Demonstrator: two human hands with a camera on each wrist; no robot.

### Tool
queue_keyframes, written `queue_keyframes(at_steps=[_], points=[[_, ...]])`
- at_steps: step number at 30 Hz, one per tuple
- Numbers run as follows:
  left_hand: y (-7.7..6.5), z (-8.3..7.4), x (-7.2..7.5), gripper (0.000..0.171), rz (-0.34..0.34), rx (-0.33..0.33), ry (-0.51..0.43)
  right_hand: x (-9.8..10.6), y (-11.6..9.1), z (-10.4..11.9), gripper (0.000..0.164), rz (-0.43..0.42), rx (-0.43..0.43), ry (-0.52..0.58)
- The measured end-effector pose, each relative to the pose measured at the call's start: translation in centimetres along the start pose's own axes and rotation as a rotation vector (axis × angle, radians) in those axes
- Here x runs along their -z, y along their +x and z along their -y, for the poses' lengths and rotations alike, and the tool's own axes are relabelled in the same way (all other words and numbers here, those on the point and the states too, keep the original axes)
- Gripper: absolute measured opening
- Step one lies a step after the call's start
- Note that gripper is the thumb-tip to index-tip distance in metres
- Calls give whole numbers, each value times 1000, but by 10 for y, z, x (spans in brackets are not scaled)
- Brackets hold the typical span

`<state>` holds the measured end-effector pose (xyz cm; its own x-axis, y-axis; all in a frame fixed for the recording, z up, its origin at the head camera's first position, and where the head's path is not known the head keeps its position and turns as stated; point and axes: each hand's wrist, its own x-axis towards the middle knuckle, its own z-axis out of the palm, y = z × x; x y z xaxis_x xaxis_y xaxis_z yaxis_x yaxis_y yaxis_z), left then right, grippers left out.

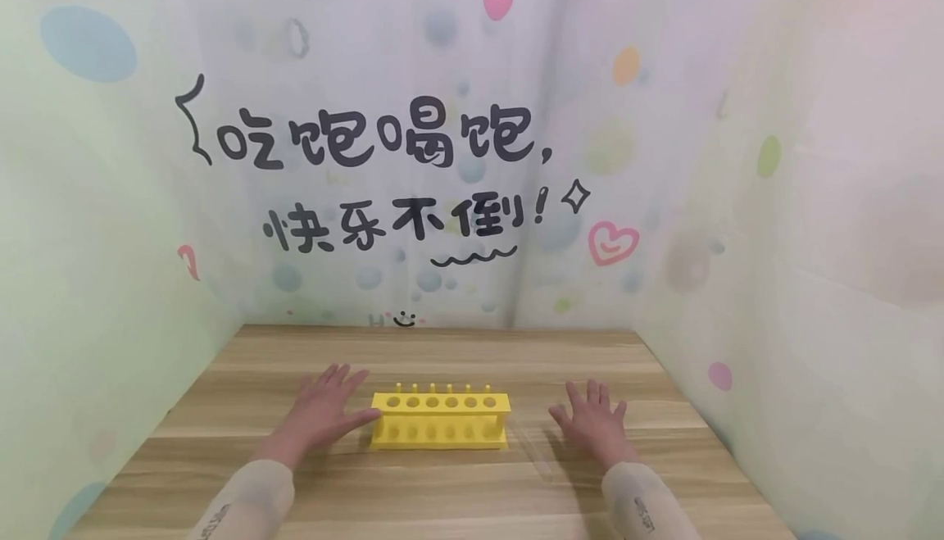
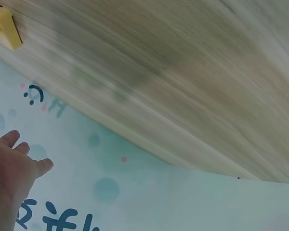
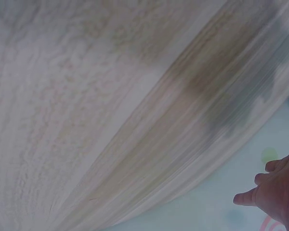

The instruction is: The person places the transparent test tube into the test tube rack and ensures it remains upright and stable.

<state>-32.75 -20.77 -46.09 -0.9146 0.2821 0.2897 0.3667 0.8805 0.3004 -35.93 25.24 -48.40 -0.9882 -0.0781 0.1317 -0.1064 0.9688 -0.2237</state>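
Nearest the viewer, two pale sleeves with dark printed lettering, a left sleeve [image 1: 247, 499] and a right sleeve [image 1: 645, 503], are seen at the lower edge of the head view. A slender, clear, see-through tube [image 1: 535, 454] is laid aslant on the wood-grained, light brown worktop [image 1: 442, 503], between the right hand [image 1: 593, 425] and the yellow rack, its far end just beside the rack's right end; its outline is only faintly made out. The right hand's fingers are spread and stretched forward, clear of the tube. The left hand [image 1: 320, 413] is likewise held with straight, parted fingers, its thumb pointed at the left end of the long yellow rack [image 1: 440, 415]; whether the two are touching cannot be told. The rack is stood upright near the middle of the worktop, its top plate pierced by a row of six round holes, with six short yellow pegs [image 1: 432, 389] lined up behind them. Beyond the worktop's far edge, a pale backdrop [image 1: 413, 56] is printed with coloured bubbles, pink hearts [image 1: 497, 5] and two lines of bold black Chinese lettering [image 1: 428, 134].
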Motion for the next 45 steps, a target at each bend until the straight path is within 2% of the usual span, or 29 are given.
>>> queue_keyframes(at_steps=[12, 26, 34, 45], points=[[3, -10, 0, 78, 38, 3, -80, -1, 2, 3, 70, -9, -7, 2], [2, -8, -2, 63, 7, -39, -120, -2, 4, 17, 65, -66, 12, 65], [2, -7, -4, 54, 5, -50, -130, -7, 6, 25, 65, -63, 37, 80], [3, -6, -8, 50, 17, -14, -173, -11, 8, 46, 57, -67, 61, 166]])
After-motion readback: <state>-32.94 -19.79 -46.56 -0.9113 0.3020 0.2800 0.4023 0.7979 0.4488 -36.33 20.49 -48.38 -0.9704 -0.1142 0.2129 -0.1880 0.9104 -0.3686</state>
